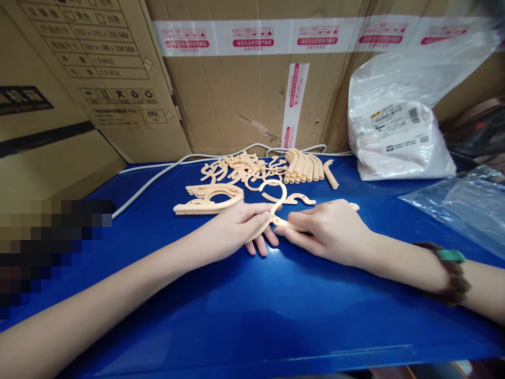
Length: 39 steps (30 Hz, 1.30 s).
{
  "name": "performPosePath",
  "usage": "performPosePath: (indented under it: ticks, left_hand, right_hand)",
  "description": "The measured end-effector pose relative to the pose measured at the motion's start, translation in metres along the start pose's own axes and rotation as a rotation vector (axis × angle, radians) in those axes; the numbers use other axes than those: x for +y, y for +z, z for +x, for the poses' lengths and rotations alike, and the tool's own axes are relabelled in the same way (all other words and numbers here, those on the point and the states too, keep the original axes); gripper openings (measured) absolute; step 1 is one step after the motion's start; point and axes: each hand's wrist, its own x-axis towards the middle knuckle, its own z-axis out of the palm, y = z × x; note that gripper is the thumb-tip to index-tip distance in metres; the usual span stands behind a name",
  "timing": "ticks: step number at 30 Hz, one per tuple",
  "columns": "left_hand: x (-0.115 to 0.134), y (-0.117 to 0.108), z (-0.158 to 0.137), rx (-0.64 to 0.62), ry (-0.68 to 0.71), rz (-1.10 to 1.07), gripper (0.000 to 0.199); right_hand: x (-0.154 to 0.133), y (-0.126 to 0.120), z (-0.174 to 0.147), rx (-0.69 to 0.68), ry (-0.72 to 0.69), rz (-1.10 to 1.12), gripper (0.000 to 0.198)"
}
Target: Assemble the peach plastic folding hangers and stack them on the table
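Note:
A cream plastic folding hanger [283, 197] is held between my hands over the blue table, its curved hook pointing up and away from me. My left hand [240, 221] pinches one arm close to the joint, its lower fingers spread beneath. My right hand [333, 229] is closed around the other arm, and a cream tip shows past its knuckles. Just behind the hook lies a loose curved piece [302, 198]. Folded hangers [197, 209] are stacked beyond my left hand. Farther back are a heap of loose hooks [240, 167] and a stack of hanger arms [303, 166].
One single arm piece [330, 175] lies right of the stack. A white cable [158, 179] runs along the back. Cardboard boxes [232, 100] wall the rear and left. A white plastic bag [398, 137] and clear plastic film [465, 205] are at the right.

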Motion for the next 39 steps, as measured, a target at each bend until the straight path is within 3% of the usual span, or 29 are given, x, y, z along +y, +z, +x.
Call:
performPosePath:
  ticks: [10,23,25,29,31,39]
  left_hand:
    - [0.005,0.002,-0.002,0.012,-0.007,0.039,0.027]
    - [0.005,0.005,-0.001,-0.013,-0.02,0.07,0.029]
    - [0.007,0.005,-0.003,0.02,0.009,0.221,0.03]
    - [0.01,0.005,-0.01,0.123,0.132,0.837,0.031]
    - [0.012,0.005,-0.013,0.11,0.165,1.013,0.029]
    - [0.013,-0.001,-0.013,0.1,0.191,1.175,0.031]
  right_hand:
    - [0.0,-0.001,0.001,-0.06,0.059,0.044,0.047]
    - [0.003,0.002,0.0,-0.016,0.016,0.036,0.048]
    - [0.004,0.002,0.001,-0.009,-0.027,0.051,0.048]
    - [0.008,0.002,0.005,0.03,-0.112,0.069,0.043]
    - [0.01,0.002,0.007,0.066,-0.094,0.058,0.043]
    - [0.015,0.003,0.009,0.258,-0.03,-0.052,0.05]
